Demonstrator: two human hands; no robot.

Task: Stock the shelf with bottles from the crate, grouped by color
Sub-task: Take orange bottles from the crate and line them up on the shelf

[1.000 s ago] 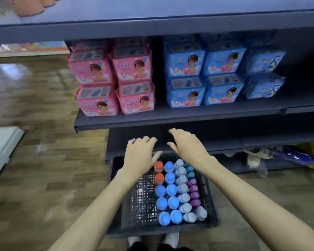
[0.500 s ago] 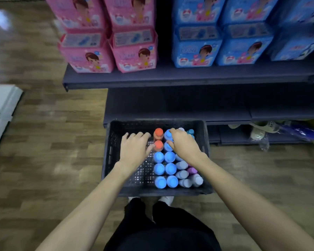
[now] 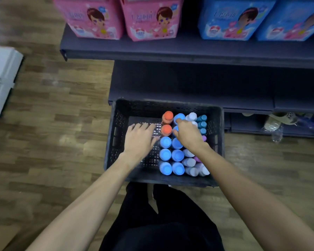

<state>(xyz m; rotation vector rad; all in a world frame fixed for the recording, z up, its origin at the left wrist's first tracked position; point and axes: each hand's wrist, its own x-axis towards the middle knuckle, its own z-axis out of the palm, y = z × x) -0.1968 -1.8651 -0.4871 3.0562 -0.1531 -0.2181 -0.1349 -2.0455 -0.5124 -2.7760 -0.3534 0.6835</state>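
Two hands are down in the black crate [image 3: 116, 127] on the wood floor, right in front of the dark shelf [image 3: 170, 51]. The left hand [image 3: 140, 140] lies flat with fingers straight and a bit spread over the bare left half. The right hand [image 3: 188, 134] has its fingers curled round a blue-capped bottle [image 3: 179, 117] in the back rows, next to two orange-capped bottles [image 3: 167, 122]; more blue, white, teal and purple caps fill the right half.

Crate [image 3: 116, 134] left half free; bottles [image 3: 171, 154] right.
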